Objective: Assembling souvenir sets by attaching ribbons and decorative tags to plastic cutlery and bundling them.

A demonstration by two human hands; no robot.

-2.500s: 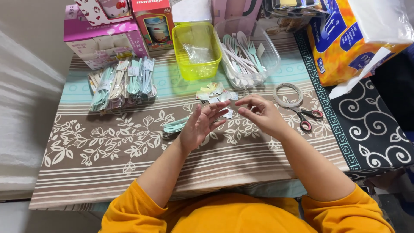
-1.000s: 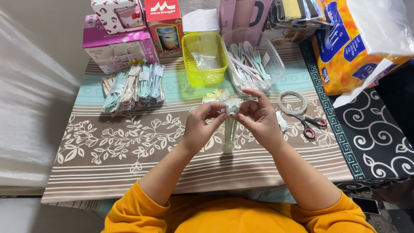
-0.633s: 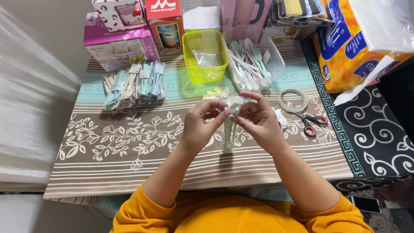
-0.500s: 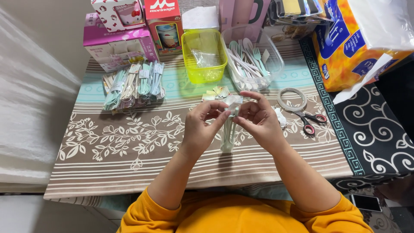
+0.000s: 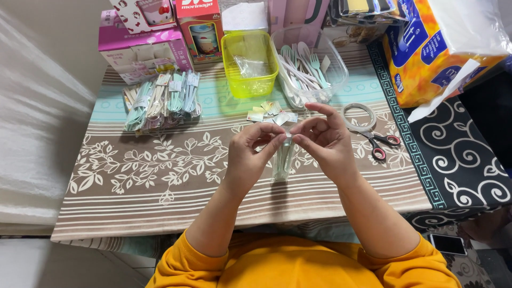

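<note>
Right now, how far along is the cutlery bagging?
Done: a row of finished packets lies at the table's far left. In hand: the left hand and right hand pinch the top of one clear bag of cutlery together. Left: loose forks and spoons fill the clear tub, a few small labels lie beside it, and empty bags sit in the yellow basket.

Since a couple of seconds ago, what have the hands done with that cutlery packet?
Both hands lifted the clear cutlery packet off the cloth. The left hand and right hand now pinch its top, and it hangs upright. The yellow basket, scissors, tape roll and finished packets stayed put.
</note>
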